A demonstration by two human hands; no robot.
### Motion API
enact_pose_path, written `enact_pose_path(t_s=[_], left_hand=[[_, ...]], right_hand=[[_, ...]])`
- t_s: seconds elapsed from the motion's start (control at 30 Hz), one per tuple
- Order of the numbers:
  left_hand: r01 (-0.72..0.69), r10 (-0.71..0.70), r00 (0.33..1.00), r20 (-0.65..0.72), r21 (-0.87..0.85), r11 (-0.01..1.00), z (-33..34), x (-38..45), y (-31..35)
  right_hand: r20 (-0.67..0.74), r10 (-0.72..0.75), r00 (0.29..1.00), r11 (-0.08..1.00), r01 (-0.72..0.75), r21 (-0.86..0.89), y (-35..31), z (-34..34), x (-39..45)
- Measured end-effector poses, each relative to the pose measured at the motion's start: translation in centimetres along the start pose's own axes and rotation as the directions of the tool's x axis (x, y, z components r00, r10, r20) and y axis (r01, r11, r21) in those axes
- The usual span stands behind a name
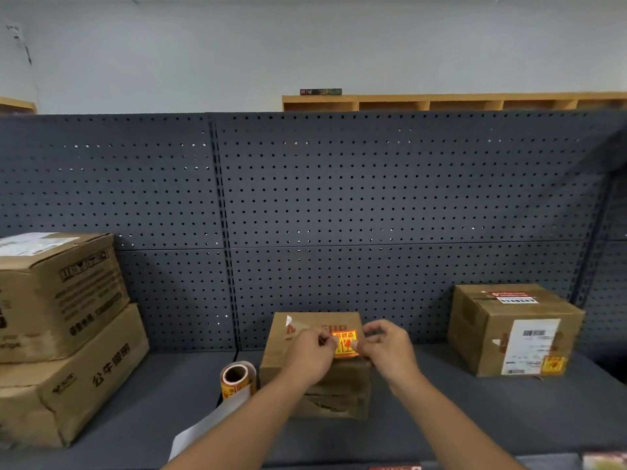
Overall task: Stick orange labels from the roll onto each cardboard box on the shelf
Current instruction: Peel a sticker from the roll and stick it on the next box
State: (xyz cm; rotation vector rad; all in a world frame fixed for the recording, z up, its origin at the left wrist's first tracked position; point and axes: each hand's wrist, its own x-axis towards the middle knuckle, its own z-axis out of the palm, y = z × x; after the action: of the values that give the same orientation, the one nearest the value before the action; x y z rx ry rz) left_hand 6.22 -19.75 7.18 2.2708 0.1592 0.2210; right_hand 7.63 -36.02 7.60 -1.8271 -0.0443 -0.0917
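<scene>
Both hands, left (310, 347) and right (386, 344), pinch one orange label (344, 344) over the middle box (305, 368); next, I think, press it flat.

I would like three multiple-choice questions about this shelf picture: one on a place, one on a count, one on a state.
1. Where does the label roll stand?
A. left of the middle box
B. on the right box
C. on the stacked boxes

2. How many cardboard boxes show?
A. two
B. four
C. six

3. What holds the orange label?
A. nothing
B. left hand only
C. both hands

Answers: 1 A, the roll stands on the shelf beside that box; 2 B, two stacked, two single; 3 C, the right hand also pinches it.
</scene>
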Motion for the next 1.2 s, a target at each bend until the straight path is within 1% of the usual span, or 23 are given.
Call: enact_pose_path(t_s=[0.1,0.27,0.43,0.6,0.97,1.13,1.2], left_hand=[[0.043,-0.043,0.999,-0.001,0.039,0.998,0.6,0.3,-0.4],[0.049,-0.047,0.999,-0.024,0.125,0.991,1.4,0.6,-0.9],[-0.004,0.009,1.0,-0.026,0.164,0.987,1.5,0.5,-1.1],[-0.074,0.097,0.991,-0.088,0.235,0.969,1.5,-0.1,-0.9],[-0.075,0.111,0.987,-0.114,0.281,0.957,1.7,-0.7,-0.7],[-0.064,0.09,0.993,-0.08,0.286,0.956,1.7,-0.5,-0.8],[-0.079,0.104,0.992,-0.071,0.299,0.951,1.7,-0.4,-0.8]], right_hand=[[-0.009,0.012,1.0,0.999,-0.013,-0.035,0.6,0.0,0.1],[-0.018,0.033,0.999,0.998,-0.034,-0.058,1.0,-0.1,0.4],[-0.022,0.011,1.0,0.993,-0.013,-0.114,1.3,0.1,0.5],[-0.041,-0.037,0.998,0.981,0.028,-0.194,1.6,0.5,0.4],[-0.054,-0.115,0.992,0.926,0.088,-0.366,1.8,1.2,0.5],[-0.04,-0.12,0.992,0.908,0.094,-0.408,1.9,1.6,0.8],[-0.036,-0.117,0.992,0.901,0.091,-0.423,1.9,1.8,1.2]])
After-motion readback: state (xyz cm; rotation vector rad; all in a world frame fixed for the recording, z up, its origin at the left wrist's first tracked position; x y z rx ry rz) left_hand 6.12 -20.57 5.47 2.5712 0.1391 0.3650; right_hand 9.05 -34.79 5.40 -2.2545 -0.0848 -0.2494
